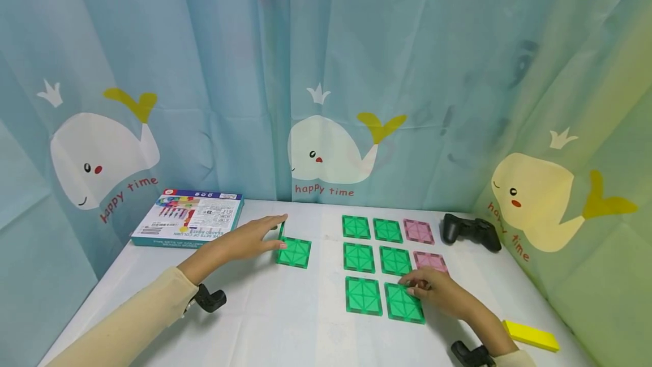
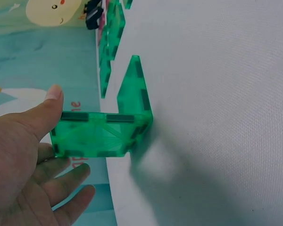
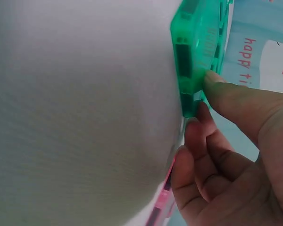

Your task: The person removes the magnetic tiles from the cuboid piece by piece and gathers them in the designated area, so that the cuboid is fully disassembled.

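My left hand (image 1: 248, 239) holds an upright green magnetic tile (image 2: 92, 135) by its edges, thumb on one side and fingers on the other. That tile stands against the left edge of a flat green tile (image 1: 295, 253) on the table. On the right, my right hand (image 1: 433, 289) pinches the upper right corner of a green square tile (image 1: 404, 303), thumb on its face and fingertips at its edge. More green tiles (image 1: 363, 295) lie in rows beside and beyond it. A pink tile (image 1: 431, 260) lies just past the right hand, partly covered by it.
Another pink tile (image 1: 419, 231) lies at the back, next to a black game controller (image 1: 471, 232). A flat printed box (image 1: 188, 218) rests at the back left. Near the right edge lies a yellow block (image 1: 531, 335). Blue whale-print curtains (image 1: 239, 84) surround the white table (image 1: 285, 321).
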Available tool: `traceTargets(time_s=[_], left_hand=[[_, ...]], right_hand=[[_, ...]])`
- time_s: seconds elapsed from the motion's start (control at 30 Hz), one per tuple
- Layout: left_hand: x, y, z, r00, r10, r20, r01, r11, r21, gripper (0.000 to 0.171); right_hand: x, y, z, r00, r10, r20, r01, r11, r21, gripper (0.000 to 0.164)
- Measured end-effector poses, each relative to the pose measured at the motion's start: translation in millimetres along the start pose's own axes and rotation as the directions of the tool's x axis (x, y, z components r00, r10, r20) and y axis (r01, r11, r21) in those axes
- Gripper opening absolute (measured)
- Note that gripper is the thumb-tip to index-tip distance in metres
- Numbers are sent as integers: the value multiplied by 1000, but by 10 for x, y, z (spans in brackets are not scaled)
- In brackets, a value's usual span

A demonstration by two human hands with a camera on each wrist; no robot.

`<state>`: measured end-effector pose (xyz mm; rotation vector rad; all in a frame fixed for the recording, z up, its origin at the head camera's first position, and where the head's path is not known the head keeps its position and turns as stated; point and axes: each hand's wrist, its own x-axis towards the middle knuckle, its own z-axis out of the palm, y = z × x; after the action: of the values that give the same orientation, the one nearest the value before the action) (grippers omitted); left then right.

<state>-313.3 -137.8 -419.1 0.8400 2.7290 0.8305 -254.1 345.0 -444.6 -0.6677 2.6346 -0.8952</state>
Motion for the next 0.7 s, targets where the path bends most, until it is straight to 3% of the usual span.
traceTargets(time_s=[0.17,0.3,0.47,0.7], left_hand=[[6,-8,-7,1000,1,-4,-1,1000,-11,79],[11,-24,-5,1000,10,-6,-11,1000,-24,77],[11,-38,-8,1000,8,4,-8,999,-35,77],[16,-47,-21,1000,27,4,-27,998,-50,76]], right_hand=[[69,-101,-20,998,-47,-48,40,991,-124,20],[224,-316,-6,993,-62,-96,42,980,-196,23],[566,-679,131,994,-86,-69,72,980,-183,40],[1174,-1188,450,999,-25,-22,21,984,-179,58]])
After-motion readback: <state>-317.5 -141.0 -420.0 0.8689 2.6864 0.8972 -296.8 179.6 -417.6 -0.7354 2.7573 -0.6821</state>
